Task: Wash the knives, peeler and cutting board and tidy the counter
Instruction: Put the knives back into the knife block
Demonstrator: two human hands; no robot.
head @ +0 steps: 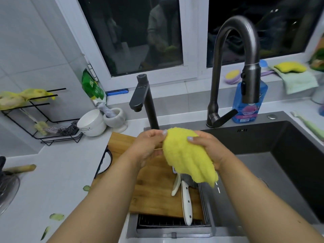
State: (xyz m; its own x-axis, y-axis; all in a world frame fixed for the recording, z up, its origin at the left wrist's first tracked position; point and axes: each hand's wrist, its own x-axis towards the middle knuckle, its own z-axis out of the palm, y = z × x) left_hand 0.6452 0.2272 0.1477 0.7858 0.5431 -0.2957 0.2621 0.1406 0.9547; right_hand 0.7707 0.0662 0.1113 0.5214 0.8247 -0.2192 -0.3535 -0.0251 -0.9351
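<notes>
Nearest, green peel scraps (56, 216) are lying on the white table (57, 172). Below the grip, a white-handled knife (186, 204) is lying along the right edge of the wooden board (154, 195), which is sitting on a rack over the left part of the sink (287, 137). Just left of the knife, a cream-handled tool, perhaps the peeler (176, 185), is resting on the board too. Above them, both hands are holding a fluffy yellow cloth (185, 158): the left hand (149, 146) is pinching its upper edge, and the right hand (206, 148) is curling round its right side, with the cloth drooping beneath. Beyond the grip, a dark tap (233, 67) is arching over the sink, with a blue bottle (249, 102) behind.
</notes>
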